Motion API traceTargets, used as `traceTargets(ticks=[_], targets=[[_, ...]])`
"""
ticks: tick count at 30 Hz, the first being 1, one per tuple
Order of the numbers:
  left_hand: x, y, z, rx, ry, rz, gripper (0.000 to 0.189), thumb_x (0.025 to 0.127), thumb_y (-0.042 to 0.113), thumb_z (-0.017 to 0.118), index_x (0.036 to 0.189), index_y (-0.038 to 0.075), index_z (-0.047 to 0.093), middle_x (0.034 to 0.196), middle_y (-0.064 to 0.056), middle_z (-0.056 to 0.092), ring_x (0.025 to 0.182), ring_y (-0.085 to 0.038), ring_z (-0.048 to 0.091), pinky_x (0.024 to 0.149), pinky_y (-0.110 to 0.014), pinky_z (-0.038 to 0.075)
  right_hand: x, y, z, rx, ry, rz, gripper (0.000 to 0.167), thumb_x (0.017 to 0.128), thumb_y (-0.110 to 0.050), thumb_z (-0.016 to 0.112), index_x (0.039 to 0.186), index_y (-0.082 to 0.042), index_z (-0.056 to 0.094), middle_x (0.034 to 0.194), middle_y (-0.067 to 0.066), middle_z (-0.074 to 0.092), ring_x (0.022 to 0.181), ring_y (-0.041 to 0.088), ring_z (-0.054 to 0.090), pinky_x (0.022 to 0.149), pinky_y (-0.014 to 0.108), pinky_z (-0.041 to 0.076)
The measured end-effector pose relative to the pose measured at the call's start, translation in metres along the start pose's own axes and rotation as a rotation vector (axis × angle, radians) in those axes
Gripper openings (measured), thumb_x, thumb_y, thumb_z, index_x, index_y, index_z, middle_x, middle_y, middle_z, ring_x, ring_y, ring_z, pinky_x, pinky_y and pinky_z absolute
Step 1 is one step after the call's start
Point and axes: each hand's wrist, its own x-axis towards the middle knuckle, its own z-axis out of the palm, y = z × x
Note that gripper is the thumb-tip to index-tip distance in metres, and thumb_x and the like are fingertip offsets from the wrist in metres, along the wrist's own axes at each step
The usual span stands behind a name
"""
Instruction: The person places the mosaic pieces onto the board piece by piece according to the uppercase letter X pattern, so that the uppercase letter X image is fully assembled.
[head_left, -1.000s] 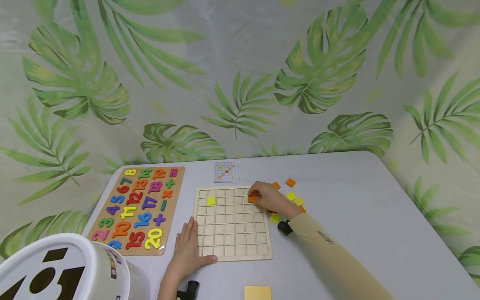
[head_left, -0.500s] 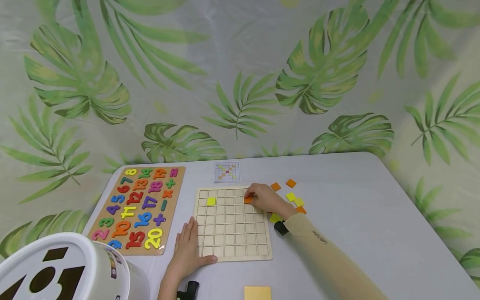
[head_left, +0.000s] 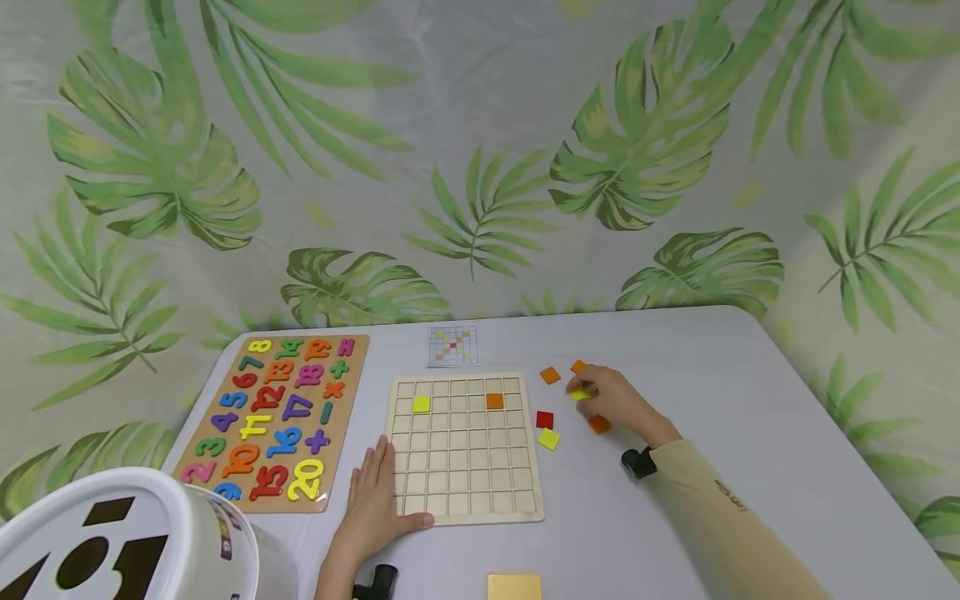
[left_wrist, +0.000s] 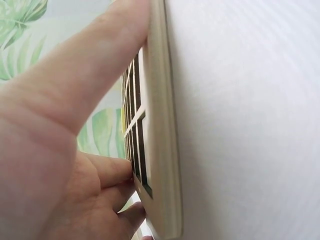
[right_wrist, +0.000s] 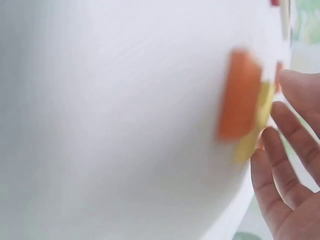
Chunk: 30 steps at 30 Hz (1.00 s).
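A square wooden grid board (head_left: 460, 469) lies on the table, with a yellow tile (head_left: 422, 404) and an orange tile (head_left: 495, 401) in cells of its second row. At the board's lower left corner rests my left hand (head_left: 371, 508), fingers extended along the left side and thumb on the front edge. My right hand (head_left: 618, 402) is over the loose tiles right of the board, fingertips at a yellow tile (head_left: 579, 395). In the right wrist view its fingers look relaxed and apart, beside blurred orange (right_wrist: 240, 97) and yellow tiles; no pinch shows there.
Near the right hand lie other orange tiles (head_left: 551, 375), a red tile (head_left: 544, 420) and a yellow tile (head_left: 548, 439). Behind the board is a printed pattern card (head_left: 453, 346). A number puzzle (head_left: 270, 417), a white tub (head_left: 135, 533) and a yellow block (head_left: 514, 587) stand around.
My right hand has set the orange tile into a second-row cell, let it go, and moved right to the loose tiles. The left hand has stayed put.
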Motion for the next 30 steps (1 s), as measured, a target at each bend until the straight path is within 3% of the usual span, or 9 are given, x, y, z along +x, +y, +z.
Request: traceTargets(ticks=[6,13,17,25,30], targets=[[0.001,0.000,0.001,-0.009,-0.004,-0.008,0.123,0.060,0.039,0.088,0.144,-0.016,0.019,0.153,-0.031,0.010,0.139,-0.050,0.005,0.108,-0.064,0.002,-0.002,0.009,-0.002,-0.048,0.001,-0.009,0.022,0.080,0.006,0.069,0.100,-0.002,0.068,0.099,0.007,0.062,0.088,0.024,0.056,0.079,0.039,0.051],[0.002,-0.001,0.002,-0.017,-0.010,-0.018,0.122,0.061,0.040,0.088,0.145,-0.015,0.018,0.153,-0.030,0.010,0.139,-0.049,0.004,0.109,-0.063,0.001,0.002,0.001,-0.001,-0.131,-0.005,-0.017,0.018,0.080,0.000,0.074,0.096,-0.004,0.067,0.088,0.003,0.058,0.081,0.021,0.051,0.075,0.036,0.049],[0.001,-0.002,0.002,-0.012,-0.010,-0.015,0.123,0.061,0.041,0.088,0.144,-0.016,0.018,0.153,-0.031,0.010,0.139,-0.049,0.005,0.109,-0.063,0.001,0.005,-0.006,0.005,-0.127,0.010,-0.072,0.019,0.079,-0.004,0.076,0.096,-0.004,0.068,0.087,0.001,0.060,0.079,0.019,0.052,0.072,0.034,0.049],[0.001,-0.001,0.001,-0.010,-0.011,-0.011,0.123,0.061,0.041,0.088,0.144,-0.016,0.018,0.153,-0.031,0.010,0.139,-0.049,0.005,0.109,-0.064,0.002,0.021,-0.055,0.035,0.012,-0.028,-0.203,0.021,0.081,-0.008,0.076,0.099,-0.003,0.068,0.090,0.002,0.060,0.083,0.018,0.055,0.073,0.030,0.049],[0.001,-0.001,0.000,-0.002,-0.004,0.002,0.123,0.061,0.042,0.087,0.144,-0.016,0.019,0.153,-0.031,0.010,0.139,-0.050,0.006,0.108,-0.064,0.004,0.040,-0.093,0.065,-0.014,-0.075,-0.293,0.019,0.082,-0.007,0.075,0.100,-0.004,0.068,0.089,0.001,0.060,0.079,0.014,0.054,0.071,0.026,0.048]])
